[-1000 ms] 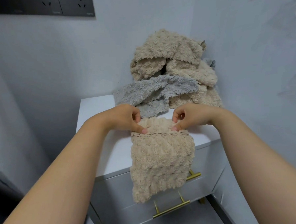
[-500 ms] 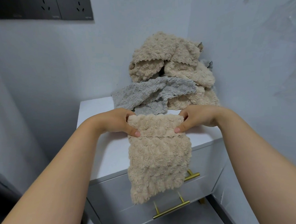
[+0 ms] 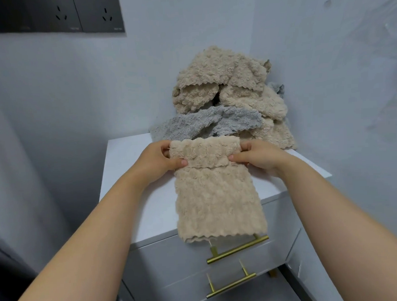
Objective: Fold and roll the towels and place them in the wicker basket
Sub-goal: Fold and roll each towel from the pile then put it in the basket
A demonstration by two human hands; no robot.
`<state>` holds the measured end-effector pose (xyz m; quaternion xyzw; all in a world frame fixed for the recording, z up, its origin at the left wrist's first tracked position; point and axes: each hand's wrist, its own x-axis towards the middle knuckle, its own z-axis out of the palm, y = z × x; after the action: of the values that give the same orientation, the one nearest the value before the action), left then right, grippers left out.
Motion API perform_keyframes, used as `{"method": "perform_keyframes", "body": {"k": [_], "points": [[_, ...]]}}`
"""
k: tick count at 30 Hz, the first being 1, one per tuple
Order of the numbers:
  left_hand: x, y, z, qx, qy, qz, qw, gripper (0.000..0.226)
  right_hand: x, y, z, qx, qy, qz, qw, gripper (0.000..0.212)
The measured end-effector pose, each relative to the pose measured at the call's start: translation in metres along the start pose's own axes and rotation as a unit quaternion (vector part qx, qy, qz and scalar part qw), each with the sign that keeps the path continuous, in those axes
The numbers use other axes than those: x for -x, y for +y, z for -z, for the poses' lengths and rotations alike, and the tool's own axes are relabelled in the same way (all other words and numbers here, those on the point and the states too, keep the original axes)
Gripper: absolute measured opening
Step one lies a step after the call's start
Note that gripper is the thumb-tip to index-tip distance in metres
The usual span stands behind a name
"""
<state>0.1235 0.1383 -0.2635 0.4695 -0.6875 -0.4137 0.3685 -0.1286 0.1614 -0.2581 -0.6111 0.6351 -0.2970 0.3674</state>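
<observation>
A beige fluffy towel (image 3: 216,195) lies folded into a narrow strip on the white cabinet top (image 3: 130,177), its near end hanging over the front edge. Its far end is rolled into a thick roll. My left hand (image 3: 163,160) grips the roll's left end, thumb on top. My right hand (image 3: 254,156) grips the right end the same way. Behind the roll, a pile of beige towels (image 3: 224,84) and a grey towel (image 3: 205,124) is heaped in the corner. No wicker basket shows in view.
The cabinet stands in a corner between two pale walls. Two drawers with gold bar handles (image 3: 238,248) face me below the top. Dark wall sockets (image 3: 70,14) sit high on the left wall. The towel pile fills the back right of the top.
The roll at the towel's far end has grown thicker as both hands turned it toward me. The hanging end has been drawn up and now covers less of the drawer front.
</observation>
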Motion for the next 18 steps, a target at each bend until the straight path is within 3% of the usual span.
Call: {"method": "perform_keyframes", "body": {"k": [4, 7, 10, 18], "points": [[0.001, -0.003, 0.001, -0.061, 0.001, -0.017, 0.998, 0.041, -0.002, 0.001, -0.01, 0.02, 0.065, 0.022, 0.997, 0.037], [0.006, -0.002, 0.004, -0.079, -0.033, -0.031, 0.996, 0.043, -0.002, 0.004, -0.006, 0.007, 0.055, 0.037, 0.998, 0.045], [0.007, -0.001, 0.002, -0.085, -0.017, -0.055, 0.995, 0.038, 0.0, 0.007, -0.002, -0.024, 0.019, 0.051, 0.998, 0.052], [0.006, -0.003, 0.001, -0.043, 0.002, -0.06, 0.997, 0.029, -0.005, 0.014, 0.0, -0.016, 0.049, 0.06, 0.997, 0.039]]}}
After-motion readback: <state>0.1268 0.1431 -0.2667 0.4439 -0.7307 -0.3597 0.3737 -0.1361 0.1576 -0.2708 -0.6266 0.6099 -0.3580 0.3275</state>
